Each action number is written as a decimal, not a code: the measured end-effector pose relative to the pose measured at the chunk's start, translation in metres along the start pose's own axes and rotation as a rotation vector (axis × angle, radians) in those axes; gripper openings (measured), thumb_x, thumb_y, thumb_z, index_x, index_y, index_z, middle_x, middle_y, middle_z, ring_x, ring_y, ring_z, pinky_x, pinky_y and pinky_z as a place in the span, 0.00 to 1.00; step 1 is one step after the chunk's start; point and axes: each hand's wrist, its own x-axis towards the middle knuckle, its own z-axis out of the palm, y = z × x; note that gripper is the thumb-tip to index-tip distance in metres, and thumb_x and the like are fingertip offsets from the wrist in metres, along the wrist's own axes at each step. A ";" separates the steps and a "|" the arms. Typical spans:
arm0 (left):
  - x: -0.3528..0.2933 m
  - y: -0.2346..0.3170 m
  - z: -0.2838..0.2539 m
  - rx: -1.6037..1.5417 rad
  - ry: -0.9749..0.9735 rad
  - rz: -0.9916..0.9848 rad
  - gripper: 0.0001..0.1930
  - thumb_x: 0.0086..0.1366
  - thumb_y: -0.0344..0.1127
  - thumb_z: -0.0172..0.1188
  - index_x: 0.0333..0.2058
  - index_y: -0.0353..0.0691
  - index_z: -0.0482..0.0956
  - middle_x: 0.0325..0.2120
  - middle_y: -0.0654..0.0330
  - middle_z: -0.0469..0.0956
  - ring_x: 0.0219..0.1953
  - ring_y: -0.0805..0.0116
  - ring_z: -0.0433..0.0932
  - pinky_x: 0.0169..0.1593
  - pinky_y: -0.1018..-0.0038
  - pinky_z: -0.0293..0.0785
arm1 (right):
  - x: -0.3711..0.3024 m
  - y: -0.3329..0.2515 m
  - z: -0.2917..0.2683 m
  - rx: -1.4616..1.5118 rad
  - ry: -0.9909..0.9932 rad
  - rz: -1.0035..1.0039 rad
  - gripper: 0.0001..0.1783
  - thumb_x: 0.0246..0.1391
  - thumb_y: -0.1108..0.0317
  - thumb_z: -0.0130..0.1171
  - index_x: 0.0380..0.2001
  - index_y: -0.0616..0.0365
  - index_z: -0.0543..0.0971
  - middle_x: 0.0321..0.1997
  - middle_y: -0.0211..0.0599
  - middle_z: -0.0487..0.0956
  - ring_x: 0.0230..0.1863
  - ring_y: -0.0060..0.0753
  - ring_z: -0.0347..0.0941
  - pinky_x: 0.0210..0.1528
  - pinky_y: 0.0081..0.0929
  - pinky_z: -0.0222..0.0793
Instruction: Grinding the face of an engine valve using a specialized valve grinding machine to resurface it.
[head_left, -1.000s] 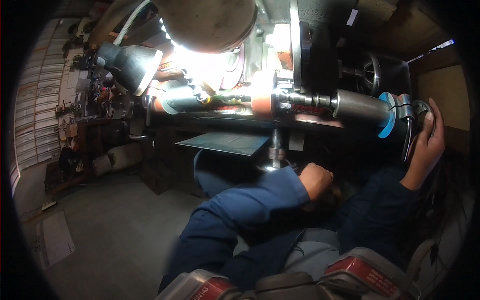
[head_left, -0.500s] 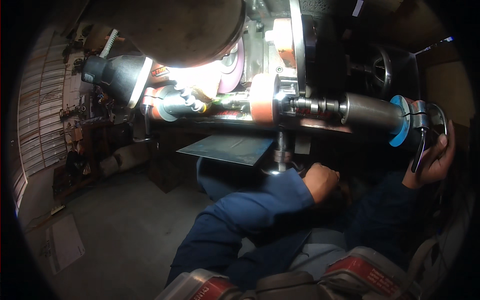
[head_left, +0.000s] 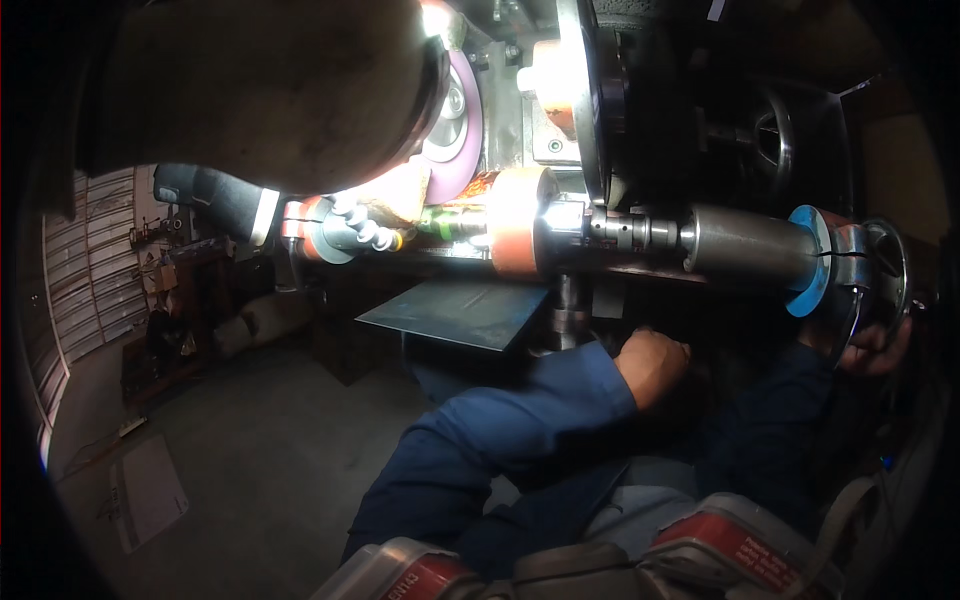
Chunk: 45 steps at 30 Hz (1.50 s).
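Observation:
On the machine's front, a rotating-looking shaft assembly runs across, with an orange collar [head_left: 520, 220], a steel cylinder [head_left: 750, 243] and a blue disc [head_left: 808, 285]. My right hand [head_left: 876, 348] is closed round the lower rim of a metal handwheel [head_left: 890, 262] at the far right, its fingers dim. Below the machine my left hand [head_left: 652, 366] is closed in a fist, near a vertical steel post [head_left: 570, 310]; what it grips is hidden behind the knuckles. A pink grinding wheel [head_left: 456, 140] stands behind the shaft.
A large dark rounded cover [head_left: 270, 90] blocks the upper left. A flat metal plate [head_left: 460, 312] juts out in front of the machine. A black lamp [head_left: 215, 200] and white segmented coolant hose [head_left: 362, 222] are at left. Another handwheel [head_left: 770, 140] stands at the back right.
My right hand has moved down along the handwheel's rim. The dark cover has shifted left in view, showing more of the pink wheel. My left hand stays closed in nearly the same place.

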 end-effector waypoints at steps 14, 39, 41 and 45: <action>0.005 0.003 -0.017 -0.068 -0.137 -0.053 0.18 0.62 0.35 0.61 0.51 0.38 0.80 0.36 0.56 0.87 0.42 0.57 0.86 0.45 0.65 0.78 | 0.052 -0.044 0.006 -0.004 -0.112 0.174 0.22 0.74 0.65 0.38 0.53 0.73 0.75 0.47 0.52 0.81 0.44 0.38 0.81 0.46 0.29 0.78; 0.006 -0.001 -0.005 -0.078 -0.007 -0.031 0.11 0.65 0.33 0.56 0.43 0.39 0.83 0.33 0.53 0.86 0.38 0.55 0.86 0.39 0.63 0.80 | 0.030 -0.030 0.002 0.038 -0.057 0.219 0.30 0.73 0.54 0.41 0.55 0.77 0.72 0.50 0.55 0.79 0.49 0.43 0.79 0.51 0.31 0.76; 0.007 -0.002 -0.006 -0.088 -0.028 -0.016 0.12 0.64 0.35 0.57 0.43 0.39 0.83 0.33 0.53 0.86 0.38 0.55 0.86 0.39 0.63 0.80 | 0.031 -0.032 0.003 0.033 -0.054 0.224 0.30 0.73 0.54 0.42 0.55 0.77 0.72 0.51 0.55 0.79 0.50 0.43 0.79 0.52 0.31 0.76; 0.008 -0.001 -0.011 -0.098 -0.031 -0.019 0.13 0.63 0.36 0.58 0.43 0.38 0.83 0.33 0.53 0.86 0.38 0.55 0.86 0.39 0.63 0.81 | 0.030 -0.033 0.006 0.021 -0.046 0.226 0.31 0.73 0.52 0.42 0.55 0.76 0.72 0.51 0.56 0.79 0.51 0.44 0.79 0.52 0.33 0.76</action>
